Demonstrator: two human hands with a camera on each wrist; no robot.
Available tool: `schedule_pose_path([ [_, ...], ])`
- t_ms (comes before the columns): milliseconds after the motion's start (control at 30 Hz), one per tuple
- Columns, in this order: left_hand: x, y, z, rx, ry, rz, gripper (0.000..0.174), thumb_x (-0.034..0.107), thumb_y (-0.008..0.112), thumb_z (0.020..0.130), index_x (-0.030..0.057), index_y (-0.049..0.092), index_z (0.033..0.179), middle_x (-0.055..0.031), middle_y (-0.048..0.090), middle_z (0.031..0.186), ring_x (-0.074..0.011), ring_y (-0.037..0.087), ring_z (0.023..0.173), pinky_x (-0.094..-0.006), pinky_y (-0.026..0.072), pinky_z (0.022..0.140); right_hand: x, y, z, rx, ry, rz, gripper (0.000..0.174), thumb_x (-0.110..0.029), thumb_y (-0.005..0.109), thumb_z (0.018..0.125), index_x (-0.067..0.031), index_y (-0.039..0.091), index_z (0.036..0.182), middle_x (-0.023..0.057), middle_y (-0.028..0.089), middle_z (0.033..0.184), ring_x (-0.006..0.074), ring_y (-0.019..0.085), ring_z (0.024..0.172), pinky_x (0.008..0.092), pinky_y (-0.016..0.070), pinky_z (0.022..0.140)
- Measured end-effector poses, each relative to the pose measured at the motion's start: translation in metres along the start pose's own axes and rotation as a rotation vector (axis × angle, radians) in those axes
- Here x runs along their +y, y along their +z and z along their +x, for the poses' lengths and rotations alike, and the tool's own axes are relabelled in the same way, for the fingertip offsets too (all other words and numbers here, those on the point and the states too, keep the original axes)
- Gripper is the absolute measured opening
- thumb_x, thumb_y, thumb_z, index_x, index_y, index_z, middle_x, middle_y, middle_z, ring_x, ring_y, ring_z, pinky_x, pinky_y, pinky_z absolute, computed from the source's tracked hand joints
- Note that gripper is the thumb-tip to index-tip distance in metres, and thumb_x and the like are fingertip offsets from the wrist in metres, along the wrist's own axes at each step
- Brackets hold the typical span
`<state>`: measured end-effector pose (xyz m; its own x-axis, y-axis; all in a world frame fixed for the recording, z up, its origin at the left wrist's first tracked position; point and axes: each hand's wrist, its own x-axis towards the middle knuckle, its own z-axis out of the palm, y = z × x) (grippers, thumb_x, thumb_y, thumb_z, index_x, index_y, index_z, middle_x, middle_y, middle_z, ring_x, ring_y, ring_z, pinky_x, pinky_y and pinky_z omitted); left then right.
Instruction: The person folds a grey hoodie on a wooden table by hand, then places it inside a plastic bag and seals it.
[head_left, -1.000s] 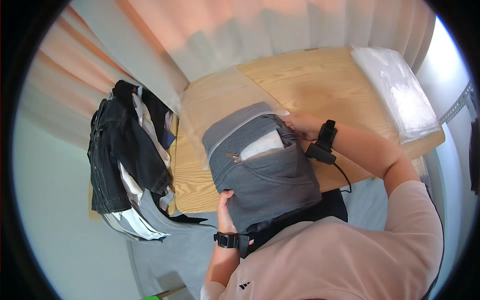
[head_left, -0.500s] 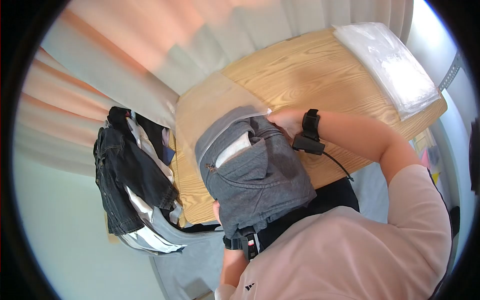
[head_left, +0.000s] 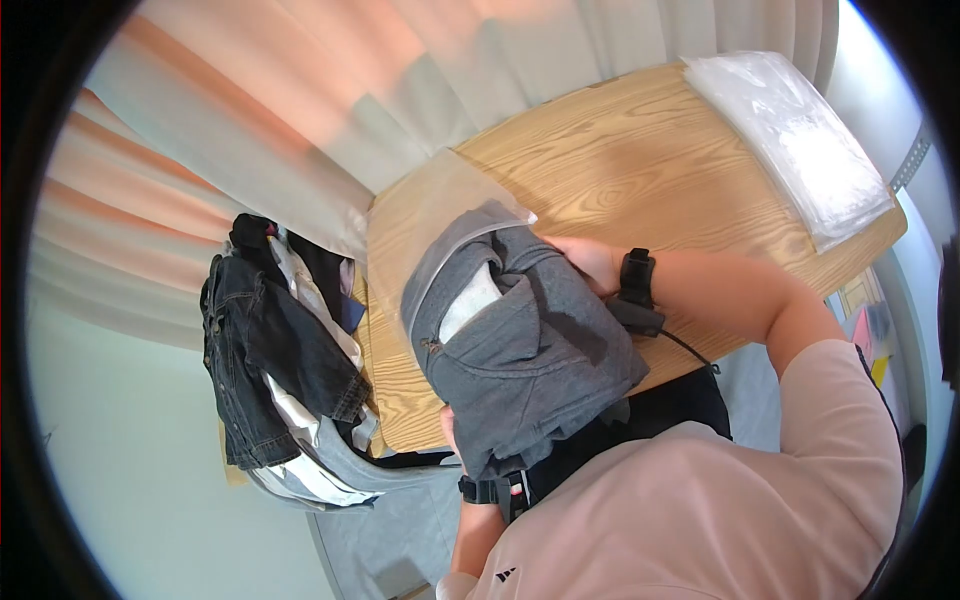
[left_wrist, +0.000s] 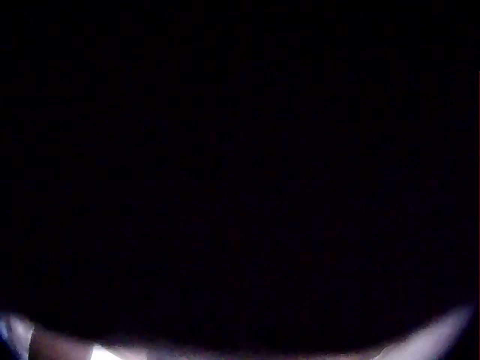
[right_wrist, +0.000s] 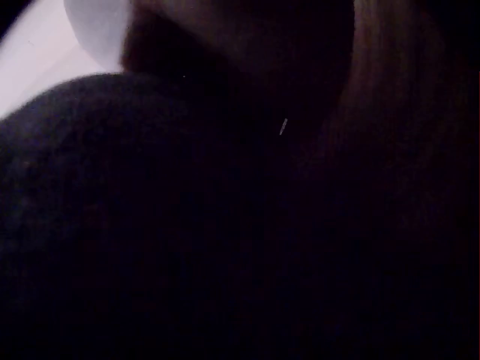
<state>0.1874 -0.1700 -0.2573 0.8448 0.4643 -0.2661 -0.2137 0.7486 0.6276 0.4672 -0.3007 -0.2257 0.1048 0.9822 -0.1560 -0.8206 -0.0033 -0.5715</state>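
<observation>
In the head view, a folded dark grey zip sweatshirt [head_left: 540, 350] with a white patch at its neck lies tilted over the table's near edge. Its far end is inside a frosted plastic bag [head_left: 410, 225], whose mouth crosses the cloth. My left hand [head_left: 449, 428] grips the lower left edge, thumb at the side and fingers hidden beneath. On the far right side my right hand [head_left: 592, 262] lies against the sweatshirt, its fingers hidden by the cloth. Dark cloth [right_wrist: 90, 150] fills much of the right wrist view; the left wrist view is almost black.
A stack of clear plastic bags [head_left: 800, 150] lies at the right end of the wooden table [head_left: 620, 170]. Left of the table is a pile of clothes with a black denim jacket [head_left: 250, 370] on it. Pleated curtains [head_left: 330, 100] hang behind.
My right hand has left the bag's corner and slid down the sweatshirt's right side. The sweatshirt has turned and shifted with its neck toward the left. The head view has also shifted.
</observation>
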Motion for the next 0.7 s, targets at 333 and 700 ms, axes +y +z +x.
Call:
schedule_pose_path([
  [333,0.017,0.043,-0.013,0.229,-0.214,0.097,0.046,0.032,0.057,0.087,0.0057,0.047,0.122,-0.0113,0.052,0.121,-0.0284,0.054,0.105,-0.0441,0.0445,0.090,-0.008,-0.013,0.013,0.370,-0.001,-0.370,0.037,-0.030,0.037,0.098,-0.0068,0.048,0.125,0.0072,0.057,0.117,0.0160,0.056,0.103,0.0300,0.0463,0.090],
  [700,0.008,0.017,0.003,0.149,-0.045,0.086,0.048,0.009,0.057,0.087,0.0081,0.036,0.130,-0.0129,0.048,0.122,-0.0260,0.052,0.108,-0.0421,0.0483,0.085,-0.014,0.004,-0.026,-0.075,0.007,-0.340,0.059,-0.039,0.043,0.095,-0.0048,0.025,0.139,0.0105,0.039,0.137,0.0247,0.038,0.125,0.0410,0.0336,0.102],
])
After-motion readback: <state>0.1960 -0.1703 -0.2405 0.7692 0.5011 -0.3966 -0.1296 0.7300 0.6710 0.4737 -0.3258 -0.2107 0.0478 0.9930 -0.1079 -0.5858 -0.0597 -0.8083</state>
